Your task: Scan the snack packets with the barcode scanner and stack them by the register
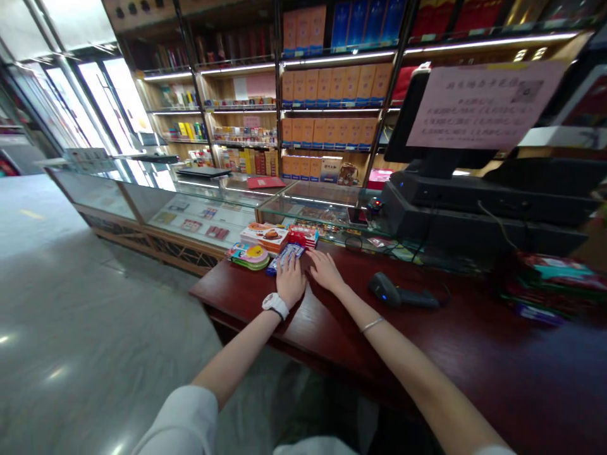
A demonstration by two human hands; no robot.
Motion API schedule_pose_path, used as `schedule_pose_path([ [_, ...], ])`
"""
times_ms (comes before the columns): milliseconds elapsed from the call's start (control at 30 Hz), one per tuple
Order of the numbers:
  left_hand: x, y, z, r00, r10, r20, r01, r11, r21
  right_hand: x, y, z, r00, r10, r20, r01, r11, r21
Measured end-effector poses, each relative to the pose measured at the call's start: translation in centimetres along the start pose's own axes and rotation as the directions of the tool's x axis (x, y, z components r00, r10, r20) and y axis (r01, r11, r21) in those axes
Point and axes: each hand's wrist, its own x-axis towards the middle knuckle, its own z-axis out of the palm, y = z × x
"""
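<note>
Laying out small goods at frame centre: left hand [290, 282] flat, fingers spread on blue packet [285, 257]; right hand [324, 270] flat, open, empty beside it; next, gripping the packet

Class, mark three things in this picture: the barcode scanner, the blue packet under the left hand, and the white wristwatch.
barcode scanner [385, 289], head view, on its dark head.
blue packet [287, 253], head view, on its far end.
white wristwatch [275, 305], head view, on its band.
</note>
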Motion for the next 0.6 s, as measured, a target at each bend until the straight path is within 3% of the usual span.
schedule_pose_path([
  [167, -1.5, -0.5, -0.1, 1.0, -0.024, -0.002, 0.024, 1.0, -0.014, 1.1, 0.4, 1.9, 0.999, -0.026, 0.025, 0.025, 0.999, 0.048],
  [367, -2.0, -0.2, 0.2, 0.997, -0.069, 0.024, 0.07, 0.997, -0.03, 1.9, 0.5, 4.0, 0.995, -0.088, -0.048, 0.09, 0.995, 0.042],
  [600, -2.1, -0.1, -0.1, 0.996, -0.081, 0.032, 0.082, 0.996, -0.023, 1.4, 0.2, 4.2, 0.989, -0.149, 0.003, 0.149, 0.986, -0.069],
])
